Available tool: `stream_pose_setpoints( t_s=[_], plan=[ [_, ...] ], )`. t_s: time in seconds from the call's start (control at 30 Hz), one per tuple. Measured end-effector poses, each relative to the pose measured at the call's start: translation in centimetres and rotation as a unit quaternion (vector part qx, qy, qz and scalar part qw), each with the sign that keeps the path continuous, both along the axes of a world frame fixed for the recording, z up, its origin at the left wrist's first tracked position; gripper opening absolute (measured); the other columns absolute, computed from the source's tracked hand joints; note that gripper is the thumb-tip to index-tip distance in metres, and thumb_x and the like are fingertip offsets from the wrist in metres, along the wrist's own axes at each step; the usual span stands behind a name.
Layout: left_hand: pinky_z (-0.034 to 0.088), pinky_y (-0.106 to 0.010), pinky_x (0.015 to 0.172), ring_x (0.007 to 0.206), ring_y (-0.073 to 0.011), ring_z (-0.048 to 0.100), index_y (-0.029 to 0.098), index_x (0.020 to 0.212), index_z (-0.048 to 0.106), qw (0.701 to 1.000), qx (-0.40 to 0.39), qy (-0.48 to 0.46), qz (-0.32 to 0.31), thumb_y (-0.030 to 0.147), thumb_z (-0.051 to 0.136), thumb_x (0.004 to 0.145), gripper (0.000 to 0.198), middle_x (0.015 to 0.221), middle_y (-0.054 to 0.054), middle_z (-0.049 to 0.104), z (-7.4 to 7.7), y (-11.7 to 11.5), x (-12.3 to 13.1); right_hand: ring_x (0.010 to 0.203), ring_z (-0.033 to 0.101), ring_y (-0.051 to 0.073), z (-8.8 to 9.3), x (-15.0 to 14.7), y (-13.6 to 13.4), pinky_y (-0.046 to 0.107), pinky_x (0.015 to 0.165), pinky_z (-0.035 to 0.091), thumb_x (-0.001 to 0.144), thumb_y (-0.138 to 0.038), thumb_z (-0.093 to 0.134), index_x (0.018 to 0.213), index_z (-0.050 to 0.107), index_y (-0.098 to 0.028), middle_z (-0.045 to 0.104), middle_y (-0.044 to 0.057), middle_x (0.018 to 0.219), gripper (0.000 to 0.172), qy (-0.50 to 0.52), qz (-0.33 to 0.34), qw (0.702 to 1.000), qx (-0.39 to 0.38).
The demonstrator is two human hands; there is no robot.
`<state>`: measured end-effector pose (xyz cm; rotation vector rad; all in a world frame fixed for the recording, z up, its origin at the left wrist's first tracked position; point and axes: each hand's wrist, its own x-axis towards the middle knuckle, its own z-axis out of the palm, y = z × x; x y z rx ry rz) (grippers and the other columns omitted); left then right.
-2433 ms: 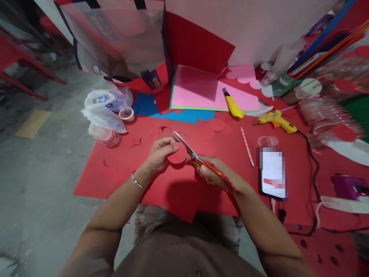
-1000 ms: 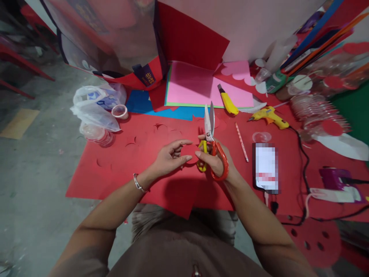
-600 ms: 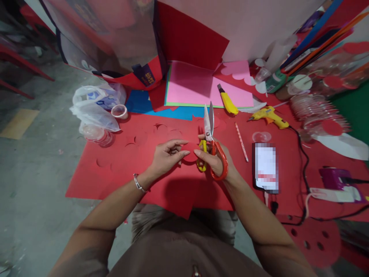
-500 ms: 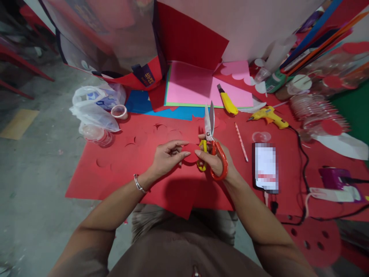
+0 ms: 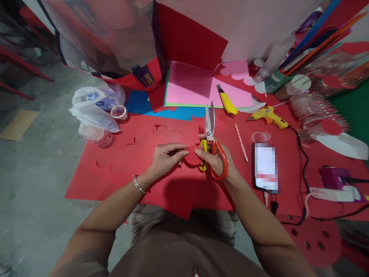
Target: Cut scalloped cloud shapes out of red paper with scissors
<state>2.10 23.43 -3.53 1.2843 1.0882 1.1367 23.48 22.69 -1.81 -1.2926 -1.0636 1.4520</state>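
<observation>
A red paper circle is pinched at its left edge between the thumb and fingers of my left hand. My right hand grips its right edge with thumb and fingers, while a pair of scissors with an orange and a yellow handle hangs on the same hand. The scissor blades point away from me and stand slightly apart. Below the hands lies red paper, with thin curved offcuts scattered on its left part.
Beyond the hands lie pink sheets and a yellow box cutter. To the right are a pencil, a glue gun, a phone and cables. Plastic cups and a plastic bag stand at left.
The paper circle has tilted, so more of its face shows between my fingers. Both hands and the scissors have stayed almost in place.
</observation>
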Motion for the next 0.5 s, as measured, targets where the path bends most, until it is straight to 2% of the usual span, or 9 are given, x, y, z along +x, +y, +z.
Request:
stream_pose_setpoints(
  t_s=[0.17, 0.3, 0.4, 0.5],
  plan=[
    [0.063, -0.026, 0.054, 0.052, -0.0127, 0.068, 0.017, 0.105, 0.088, 1.0, -0.021, 0.003, -0.019, 0.047, 0.097, 0.083, 0.039, 0.075, -0.003, 0.078, 0.07, -0.01, -0.03, 0.06, 0.06, 0.013, -0.33, -0.15, -0.11, 0.028, 0.048, 0.059, 0.077, -0.051, 0.098, 0.139, 0.073, -0.03, 0.062, -0.004, 0.088, 0.07, -0.009, -0.015, 1.0, 0.005],
    [0.054, -0.022, 0.055, 0.055, -0.009, 0.06, 0.018, 0.127, 0.085, 0.997, -0.033, 0.021, -0.07, 0.041, 0.103, 0.074, 0.06, 0.072, 0.003, 0.07, 0.06, -0.01, -0.11, 0.061, 0.06, 0.013, -0.76, -0.38, -0.07, 0.027, 0.048, 0.059, 0.076, -0.051, 0.097, 0.139, 0.072, -0.03, 0.061, -0.004, 0.087, 0.071, -0.006, -0.038, 0.999, 0.005],
    [0.048, -0.021, 0.054, 0.056, -0.0087, 0.055, 0.02, 0.143, 0.078, 0.992, -0.035, 0.04, -0.115, 0.04, 0.102, 0.077, 0.073, 0.068, 0.007, 0.062, 0.17, -0.01, -0.22, 0.058, 0.058, 0.012, -0.71, -0.5, -0.16, 0.027, 0.047, 0.058, 0.076, -0.05, 0.096, 0.14, 0.071, -0.029, 0.059, -0.005, 0.086, 0.072, -0.004, -0.031, 1.0, -0.001],
    [0.045, -0.022, 0.052, 0.052, -0.0089, 0.049, 0.018, 0.151, 0.073, 0.987, -0.034, 0.053, -0.145, 0.044, 0.104, 0.075, 0.086, 0.064, 0.009, 0.058, 0.49, -0.03, -0.28, 0.055, 0.057, 0.011, -0.27, -0.52, -0.3, 0.027, 0.046, 0.059, 0.077, -0.05, 0.095, 0.14, 0.071, -0.029, 0.059, -0.006, 0.086, 0.071, 0.003, -0.014, 1.0, -0.009]
  ],
)
